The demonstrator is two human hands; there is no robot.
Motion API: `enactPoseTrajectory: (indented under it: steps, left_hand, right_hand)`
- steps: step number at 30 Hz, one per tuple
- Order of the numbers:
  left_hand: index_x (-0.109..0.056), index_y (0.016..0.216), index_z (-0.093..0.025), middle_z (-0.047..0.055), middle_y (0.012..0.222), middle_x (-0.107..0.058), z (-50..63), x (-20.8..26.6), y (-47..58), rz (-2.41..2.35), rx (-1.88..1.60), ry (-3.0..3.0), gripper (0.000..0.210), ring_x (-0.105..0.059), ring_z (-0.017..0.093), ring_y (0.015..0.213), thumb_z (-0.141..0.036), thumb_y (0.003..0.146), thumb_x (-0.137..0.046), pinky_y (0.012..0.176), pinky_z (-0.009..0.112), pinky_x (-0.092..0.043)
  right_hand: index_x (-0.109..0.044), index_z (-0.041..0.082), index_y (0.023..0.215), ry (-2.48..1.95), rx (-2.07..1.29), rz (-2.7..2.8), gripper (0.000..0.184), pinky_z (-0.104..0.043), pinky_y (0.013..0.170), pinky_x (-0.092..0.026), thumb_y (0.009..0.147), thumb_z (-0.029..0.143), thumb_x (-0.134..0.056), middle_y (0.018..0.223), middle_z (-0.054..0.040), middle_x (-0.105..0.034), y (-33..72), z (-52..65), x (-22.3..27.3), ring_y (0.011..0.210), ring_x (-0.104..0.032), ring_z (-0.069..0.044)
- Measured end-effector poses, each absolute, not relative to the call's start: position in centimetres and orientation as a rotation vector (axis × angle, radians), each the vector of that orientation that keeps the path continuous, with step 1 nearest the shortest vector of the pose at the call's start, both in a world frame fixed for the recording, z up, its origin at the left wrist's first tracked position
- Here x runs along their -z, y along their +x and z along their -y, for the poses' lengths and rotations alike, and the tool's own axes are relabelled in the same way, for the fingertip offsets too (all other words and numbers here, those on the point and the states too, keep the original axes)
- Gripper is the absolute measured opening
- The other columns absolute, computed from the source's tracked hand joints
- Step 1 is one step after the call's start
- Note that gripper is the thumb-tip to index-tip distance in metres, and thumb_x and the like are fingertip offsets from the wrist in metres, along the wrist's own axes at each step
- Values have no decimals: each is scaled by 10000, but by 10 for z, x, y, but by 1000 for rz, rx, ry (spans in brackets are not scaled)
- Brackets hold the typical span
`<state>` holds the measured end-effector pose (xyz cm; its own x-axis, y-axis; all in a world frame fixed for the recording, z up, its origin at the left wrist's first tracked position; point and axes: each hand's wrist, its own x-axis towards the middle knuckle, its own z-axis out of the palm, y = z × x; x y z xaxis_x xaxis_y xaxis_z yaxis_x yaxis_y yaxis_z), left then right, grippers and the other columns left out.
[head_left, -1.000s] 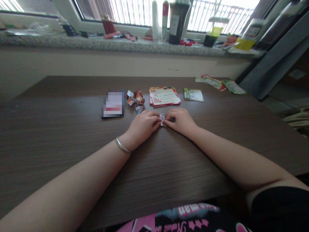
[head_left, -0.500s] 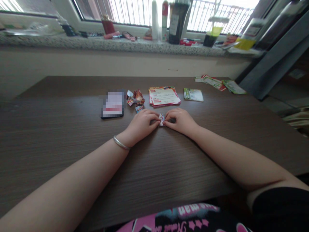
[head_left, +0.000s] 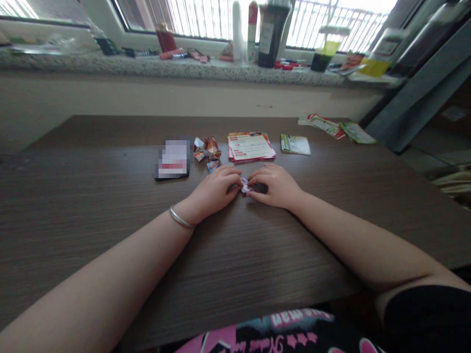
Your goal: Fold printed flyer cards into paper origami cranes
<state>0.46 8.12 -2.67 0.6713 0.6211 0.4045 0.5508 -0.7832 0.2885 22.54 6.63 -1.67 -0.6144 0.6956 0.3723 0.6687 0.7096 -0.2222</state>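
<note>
A small folded piece of white printed paper [head_left: 245, 185] lies low over the table between my two hands. My left hand [head_left: 220, 187], with a silver bangle at its wrist, pinches its left side between thumb and fingers. At its right side my right hand [head_left: 276, 186] curls in, with thumb and fingertips against the paper's edge. Part of the paper is hidden by the fingers. Just beyond my left hand sit several folded paper pieces [head_left: 208, 148] with brown, orange and blue print. A stack of printed cards [head_left: 251, 147] lies beyond the gap between my hands.
To the left lies a dark-edged flat object [head_left: 172, 161] with a blurred face. A smaller card stack [head_left: 295, 144] lies to the right, and green and red paper strips [head_left: 326, 126] at the back right. Bottles and small items crowd the stone windowsill [head_left: 206, 72].
The folded paper has turned and shifted slightly left between my fingers. My right thumb has dropped a little lower and farther from its fingertips. The things on the table stay put.
</note>
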Motion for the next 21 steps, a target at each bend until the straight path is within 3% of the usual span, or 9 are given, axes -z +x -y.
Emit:
enactPoseTrajectory:
  steps: [3,7,15,21]
  left_hand:
    - [-678,889,-170,94,1058,-647,-80,23,4,-995,-748,2724,116,-591,221,1024,-172,852,-568,946,398,-475]
    - [-670,834,-158,81,944,-632,-77,17,6,-1073,-661,2715,111,-592,205,911,-173,851,-562,861,358,-491]
    - [-666,923,-172,77,926,-625,-75,14,4,-1191,-607,2786,145,-589,212,903,-266,872,-567,819,339,-486]
    - [-686,845,-157,86,863,-630,-69,9,8,-1254,-464,2981,219,-597,225,834,-289,904,-522,745,347,-480]
  right_hand:
    - [-714,203,963,-1037,-43,2539,312,-378,858,-433,822,476,-661,1053,-62,-718,227,-66,16,961,-621,-232]
    - [-710,205,951,-1028,60,2555,249,-356,808,-433,863,420,-618,1011,-67,-697,228,-64,16,942,-584,-227]
    - [-690,215,943,-1043,62,2590,182,-369,839,-437,869,331,-570,982,-70,-685,227,-61,11,955,-559,-241]
    - [-683,224,929,-1107,-14,2553,150,-365,844,-443,848,301,-583,991,-59,-693,229,-62,11,967,-582,-234]
